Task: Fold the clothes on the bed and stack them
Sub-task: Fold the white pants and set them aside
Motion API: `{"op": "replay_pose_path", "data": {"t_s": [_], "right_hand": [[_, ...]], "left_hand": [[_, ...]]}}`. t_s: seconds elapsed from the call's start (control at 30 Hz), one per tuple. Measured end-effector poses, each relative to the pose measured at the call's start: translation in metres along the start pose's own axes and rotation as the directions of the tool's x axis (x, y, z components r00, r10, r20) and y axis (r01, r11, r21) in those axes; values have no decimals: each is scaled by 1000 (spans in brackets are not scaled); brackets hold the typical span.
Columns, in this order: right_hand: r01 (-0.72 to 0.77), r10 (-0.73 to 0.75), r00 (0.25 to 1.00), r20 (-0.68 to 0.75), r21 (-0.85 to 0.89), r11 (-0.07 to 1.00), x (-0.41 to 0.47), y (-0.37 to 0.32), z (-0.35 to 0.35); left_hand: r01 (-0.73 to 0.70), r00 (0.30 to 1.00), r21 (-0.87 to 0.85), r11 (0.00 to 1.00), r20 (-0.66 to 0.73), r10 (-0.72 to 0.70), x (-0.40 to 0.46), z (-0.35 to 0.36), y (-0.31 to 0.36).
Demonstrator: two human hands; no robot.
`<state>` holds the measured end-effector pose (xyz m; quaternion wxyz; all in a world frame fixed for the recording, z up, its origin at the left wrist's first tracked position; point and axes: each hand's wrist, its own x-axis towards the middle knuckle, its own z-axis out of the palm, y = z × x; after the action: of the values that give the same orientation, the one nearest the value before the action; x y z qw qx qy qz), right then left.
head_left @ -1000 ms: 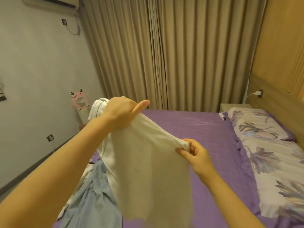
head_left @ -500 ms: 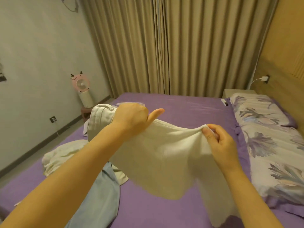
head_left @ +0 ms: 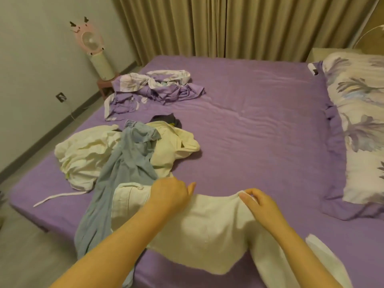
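Spread across a purple bed [head_left: 259, 125], most of it bare sheet, with a floral pillow [head_left: 361, 113] at the right edge and a crumpled purple floral cover [head_left: 151, 86] toward the far left corner.

Judged to be at the first garment's laying-out: no folded stack anywhere in view. Heaped unfolded at the left of the bed: cream clothes [head_left: 87, 150], a pale blue garment [head_left: 128, 163] draped over them and down the near edge, and a dark garment [head_left: 166, 119] peeking out behind.

Held a cream garment [head_left: 207, 231] by its upper edge over the near part of the bed, low and sagging between the hands, its lower part hanging toward the camera. Gripped it with the left hand [head_left: 169, 194], fingers curled round the cloth, thumb sticking out. Pinched the other corner with the right hand [head_left: 261, 206] between thumb and forefinger.

Called next, probably, for lowering it flat onto the sheet to the right of the heap, smoothing it, then folding.

Could not tell what kind of garment it was, nor whether it touched the sheet yet: lower hem cut off by the frame, left end hidden behind the forearm. Could not make out how many pieces made up the heap. Trailed a thin white strap [head_left: 60, 197] from it, owner unclear.
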<state>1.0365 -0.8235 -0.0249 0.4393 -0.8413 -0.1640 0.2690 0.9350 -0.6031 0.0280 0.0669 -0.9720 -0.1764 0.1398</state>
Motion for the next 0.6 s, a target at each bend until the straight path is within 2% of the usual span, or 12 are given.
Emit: {"op": "replay_pose_path", "data": {"t_s": [0.13,0.37,0.5,0.6], "right_hand": [[-141,157,981,115,-131,981,10,55,91],[-133,166,972,170,-186,973,72,48,168],[-154,178,981,80,-244,957,136,54,194],[-191,184,982,-51,-303,934,171,63,210]], "left_hand": [[24,980,-17,1000,199,-20,1,96,-34],[-64,939,50,997,341,43,45,166,-103],[-19,970,23,1000,242,12,104,199,-131],[-23,993,-125,992,112,37,141,232,-140]]}}
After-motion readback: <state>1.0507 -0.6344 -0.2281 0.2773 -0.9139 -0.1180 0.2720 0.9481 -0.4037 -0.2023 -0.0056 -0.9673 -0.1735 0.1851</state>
